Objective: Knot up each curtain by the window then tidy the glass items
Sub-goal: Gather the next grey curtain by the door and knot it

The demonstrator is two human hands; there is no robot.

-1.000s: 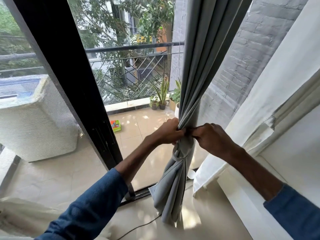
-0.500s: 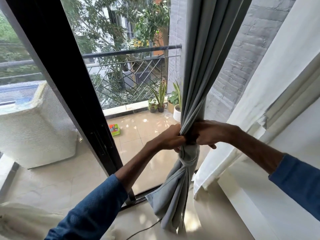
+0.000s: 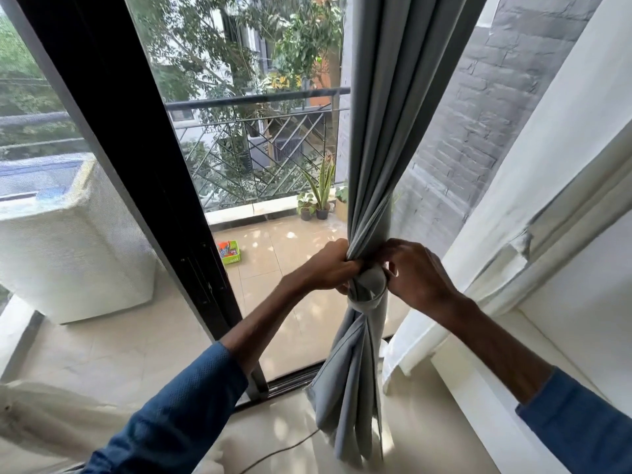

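Note:
A grey curtain point(image 3: 379, 131) hangs in front of the glass door, gathered into a knot point(image 3: 367, 289) at mid height, its tail point(image 3: 349, 388) dropping to the floor. My left hand point(image 3: 330, 266) grips the gathered folds on the knot's left side. My right hand point(image 3: 415, 273) pinches the knot's upper right with thumb and fingers. A white curtain point(image 3: 506, 213) hangs loose just to the right, against the wall. No glass items are in view.
A black door frame point(image 3: 136, 172) stands to the left. Outside lie a balcony with railing point(image 3: 260, 97), potted plants point(image 3: 318, 203), a green basket point(image 3: 229, 252) and a white covered appliance point(image 3: 68, 241). A thin cable point(image 3: 284, 449) runs over the floor below the curtain.
My right hand has shifted from behind the curtain to the knot's right side, and the knot looks rounder and tighter. My left hand keeps its grip in the same place.

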